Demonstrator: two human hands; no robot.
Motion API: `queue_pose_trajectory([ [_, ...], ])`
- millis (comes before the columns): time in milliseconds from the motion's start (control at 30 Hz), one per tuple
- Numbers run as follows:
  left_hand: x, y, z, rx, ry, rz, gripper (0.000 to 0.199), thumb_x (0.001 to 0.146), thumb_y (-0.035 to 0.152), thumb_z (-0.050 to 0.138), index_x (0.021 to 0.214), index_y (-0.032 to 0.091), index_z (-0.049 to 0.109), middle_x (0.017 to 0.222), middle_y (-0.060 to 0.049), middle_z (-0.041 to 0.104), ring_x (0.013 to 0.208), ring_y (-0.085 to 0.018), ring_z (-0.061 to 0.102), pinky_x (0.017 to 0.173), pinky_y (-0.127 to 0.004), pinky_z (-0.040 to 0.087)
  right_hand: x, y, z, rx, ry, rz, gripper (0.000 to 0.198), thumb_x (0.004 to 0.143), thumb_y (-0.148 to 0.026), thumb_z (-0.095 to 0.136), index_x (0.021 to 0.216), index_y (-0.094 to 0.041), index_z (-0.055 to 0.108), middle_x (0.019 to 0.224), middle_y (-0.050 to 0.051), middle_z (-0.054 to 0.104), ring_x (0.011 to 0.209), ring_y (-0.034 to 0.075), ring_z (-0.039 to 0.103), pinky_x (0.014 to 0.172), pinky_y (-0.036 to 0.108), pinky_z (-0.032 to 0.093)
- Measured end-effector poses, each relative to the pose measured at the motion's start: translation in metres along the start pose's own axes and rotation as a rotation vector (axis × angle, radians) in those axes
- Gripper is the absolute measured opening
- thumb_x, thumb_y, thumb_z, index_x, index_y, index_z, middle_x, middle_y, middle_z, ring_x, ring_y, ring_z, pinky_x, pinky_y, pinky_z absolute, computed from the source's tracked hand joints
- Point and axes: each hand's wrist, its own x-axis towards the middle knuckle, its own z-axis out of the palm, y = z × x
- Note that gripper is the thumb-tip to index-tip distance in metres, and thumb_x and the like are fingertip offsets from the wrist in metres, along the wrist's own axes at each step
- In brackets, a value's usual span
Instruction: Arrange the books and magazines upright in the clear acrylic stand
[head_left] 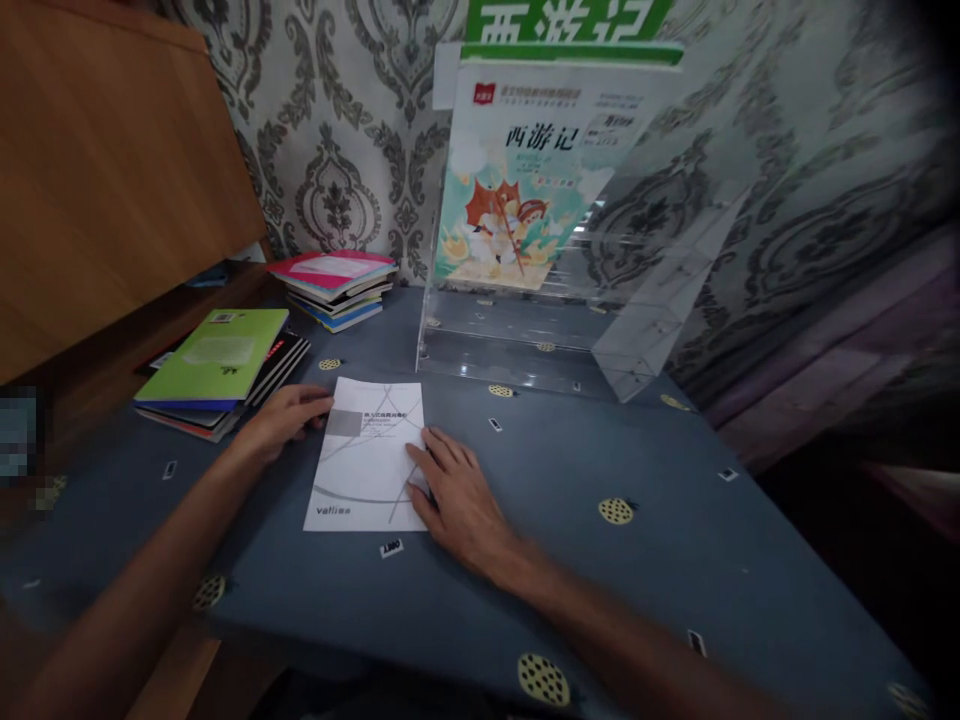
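A white booklet [367,470] with a grey square, thin curved lines and the word "vatti" near its bottom lies flat on the cloth in front of me. My left hand [289,415] rests by its upper left edge, fingers stretched toward it, the fingertips at the edge. On the opposite side, my right hand [457,495] is spread with its fingers along the right edge and its thumb and index finger over the cover. Neither hand grips the booklet.
Behind the booklet stands a clear acrylic rack [510,360] holding an illustrated book [517,200]. To the left are a stack topped by a green book [217,350] and another topped by a pink one [330,265]. A patterned blue cloth [570,450] covers the table; a wooden panel [112,150] rises at left.
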Motion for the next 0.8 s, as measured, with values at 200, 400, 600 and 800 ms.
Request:
queue_pose_trajectory([
  [200, -0.017, 0.005, 0.003, -0.415, -0.352, 0.037, 0.045, 0.067, 0.042, 0.085, 0.101, 0.016, 0.073, 0.090, -0.008, 0.075, 0.071, -0.016, 0.065, 0.064, -0.028, 0.052, -0.003, 0.009, 0.002, 0.180, 0.075, -0.017, 0.044, 0.096, -0.024, 0.049, 0.139, -0.014, 0.055, 0.153, 0.021, 0.047, 0.145, 0.033, 0.040, 0.116, 0.059, 0.036],
  [400, -0.026, 0.009, 0.013, -0.667, -0.410, 0.071, 0.053, 0.069, 0.044, 0.088, 0.111, 0.016, 0.072, 0.096, -0.011, 0.077, 0.076, -0.020, 0.071, 0.065, -0.028, 0.055, 0.006, 0.017, 0.002, 0.890, 0.220, 0.159, 0.036, 0.088, -0.034, 0.062, 0.122, -0.022, 0.059, 0.124, 0.010, 0.065, 0.107, 0.024, 0.065, 0.088, 0.042, 0.055],
  [600, -0.033, 0.004, 0.022, -0.672, -0.506, 0.077, 0.046, 0.072, 0.045, 0.087, 0.107, 0.018, 0.072, 0.081, -0.005, 0.074, 0.066, -0.017, 0.070, 0.061, -0.027, 0.059, 0.018, 0.022, -0.007, 1.506, 0.292, 0.247, 0.036, 0.069, -0.038, 0.085, 0.094, -0.022, 0.063, 0.091, 0.001, 0.070, 0.081, 0.017, 0.065, 0.075, 0.031, 0.050],
  [800, -0.030, -0.021, 0.031, -0.708, -0.689, 0.112, 0.048, 0.065, 0.047, 0.090, 0.100, 0.019, 0.072, 0.064, -0.002, 0.068, 0.042, -0.012, 0.060, 0.035, -0.019, 0.046, 0.016, 0.016, -0.013, 1.907, 0.053, 0.290, 0.048, 0.054, -0.026, 0.096, 0.082, -0.021, 0.057, 0.079, -0.005, 0.066, 0.070, 0.011, 0.063, 0.067, 0.024, 0.046],
])
